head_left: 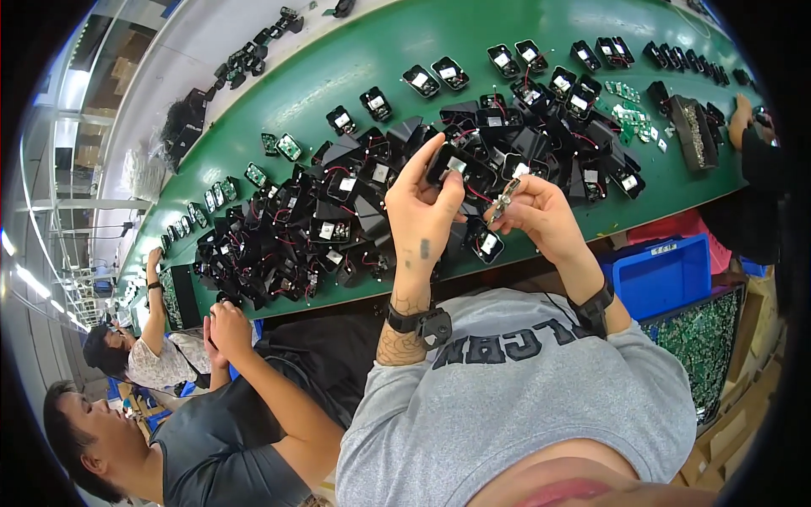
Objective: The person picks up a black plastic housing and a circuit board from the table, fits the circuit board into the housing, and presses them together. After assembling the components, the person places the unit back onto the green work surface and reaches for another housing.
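Note:
In my left hand [422,207] is a small black plastic housing [441,160] with a white square part inside. My thumb presses at its front edge, and the index finger stretches along its far side. Close by on the right, my right hand [547,218] pinches a small circuit board [504,201] between thumb and fingers, edge-on to me. A red wire shows between the two; whether it joins them I cannot tell. Both hands are raised over the near edge of the green table [667,190]. Beneath them lies a big heap of similar black housings [367,211] with red wires.
Spaced housings [376,103] line the table's far side. Loose green boards [634,118] and a long dark box [693,131] lie to the right. A blue bin [663,275] stands below the edge at right. Co-workers sit close on my left [228,448]; another's arm [742,122] reaches in at far right.

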`<control>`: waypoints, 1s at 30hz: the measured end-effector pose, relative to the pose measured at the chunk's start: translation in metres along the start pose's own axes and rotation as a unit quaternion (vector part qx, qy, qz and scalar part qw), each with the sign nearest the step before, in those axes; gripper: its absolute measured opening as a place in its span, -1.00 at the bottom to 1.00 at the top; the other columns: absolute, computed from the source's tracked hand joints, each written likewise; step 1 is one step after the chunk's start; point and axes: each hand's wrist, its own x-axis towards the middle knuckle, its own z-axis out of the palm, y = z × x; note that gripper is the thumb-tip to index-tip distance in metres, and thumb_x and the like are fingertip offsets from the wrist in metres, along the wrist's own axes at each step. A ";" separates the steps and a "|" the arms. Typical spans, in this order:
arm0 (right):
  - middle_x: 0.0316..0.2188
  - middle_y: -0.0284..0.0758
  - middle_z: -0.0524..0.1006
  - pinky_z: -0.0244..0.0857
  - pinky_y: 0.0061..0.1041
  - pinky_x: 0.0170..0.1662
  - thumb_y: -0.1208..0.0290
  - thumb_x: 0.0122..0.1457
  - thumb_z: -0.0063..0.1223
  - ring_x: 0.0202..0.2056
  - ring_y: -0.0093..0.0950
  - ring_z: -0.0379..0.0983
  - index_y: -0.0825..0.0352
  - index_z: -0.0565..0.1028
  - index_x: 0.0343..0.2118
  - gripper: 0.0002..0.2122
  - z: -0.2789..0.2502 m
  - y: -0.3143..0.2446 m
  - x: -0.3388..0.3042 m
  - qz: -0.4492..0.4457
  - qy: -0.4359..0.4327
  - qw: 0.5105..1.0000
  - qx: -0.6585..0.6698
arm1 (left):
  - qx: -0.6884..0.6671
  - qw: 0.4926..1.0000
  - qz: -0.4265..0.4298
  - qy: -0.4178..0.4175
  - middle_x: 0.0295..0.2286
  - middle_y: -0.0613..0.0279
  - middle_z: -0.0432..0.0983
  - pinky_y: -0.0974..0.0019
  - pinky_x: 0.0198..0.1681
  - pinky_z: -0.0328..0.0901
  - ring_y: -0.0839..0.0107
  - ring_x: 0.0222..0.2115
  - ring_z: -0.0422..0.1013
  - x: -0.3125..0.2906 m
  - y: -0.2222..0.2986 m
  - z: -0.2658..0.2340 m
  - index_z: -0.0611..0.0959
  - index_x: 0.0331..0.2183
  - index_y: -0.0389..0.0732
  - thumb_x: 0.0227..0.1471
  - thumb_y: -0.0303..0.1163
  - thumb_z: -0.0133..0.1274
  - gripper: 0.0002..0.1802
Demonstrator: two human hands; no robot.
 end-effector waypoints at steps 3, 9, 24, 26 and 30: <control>-0.40 -0.16 0.58 0.41 -0.62 -0.36 0.58 0.11 0.05 -0.42 -0.44 0.56 0.39 0.39 -0.34 -0.90 -0.001 0.000 -0.001 -0.013 -0.007 1.000 0.003 | -0.026 1.000 0.006 0.003 -0.46 0.27 0.49 0.55 -0.69 0.34 0.65 -0.63 0.38 -0.001 -0.004 0.004 0.50 -0.03 -0.32 -0.03 -0.59 0.03 -0.56; -0.39 -0.25 0.57 0.37 -0.63 -0.38 0.59 0.09 0.08 -0.41 -0.47 0.55 0.40 0.41 -0.30 -0.87 -0.005 0.003 -0.003 -0.002 -0.018 0.999 -0.033 | -0.032 0.999 -0.021 -0.021 -0.32 0.24 0.51 0.56 -0.59 0.38 0.65 -0.47 0.42 -0.001 -0.004 0.000 0.47 0.00 -0.31 -0.02 -0.53 0.04 -0.53; -0.40 -0.29 0.57 0.35 -0.65 -0.38 0.56 0.08 0.11 -0.41 -0.50 0.55 0.40 0.42 -0.31 -0.87 -0.006 0.008 -0.001 0.011 -0.018 0.999 -0.038 | -0.020 0.999 -0.008 -0.025 -0.45 0.26 0.52 0.57 -0.66 0.33 0.66 -0.56 0.41 0.000 -0.015 0.004 0.50 -0.01 -0.25 -0.01 -0.55 0.06 -0.55; -0.41 -0.30 0.56 0.34 -0.66 -0.39 0.57 0.08 0.11 -0.42 -0.52 0.54 0.40 0.43 -0.31 -0.87 -0.004 0.007 -0.002 0.003 -0.005 0.999 -0.036 | -0.016 1.000 -0.006 -0.022 -0.43 0.26 0.52 0.57 -0.65 0.34 0.67 -0.55 0.41 -0.001 -0.013 0.005 0.50 -0.01 -0.24 -0.01 -0.56 0.06 -0.55; -0.44 -0.36 0.53 0.29 -0.69 -0.40 0.60 0.07 0.09 -0.45 -0.60 0.49 0.40 0.46 -0.32 -0.89 0.000 0.003 -0.004 -0.054 0.049 0.993 -0.095 | 0.068 0.996 0.023 -0.050 -0.29 0.20 0.52 0.51 -0.52 0.37 0.64 -0.43 0.44 -0.003 -0.008 0.003 0.44 0.03 -0.29 -0.01 -0.57 0.05 -0.50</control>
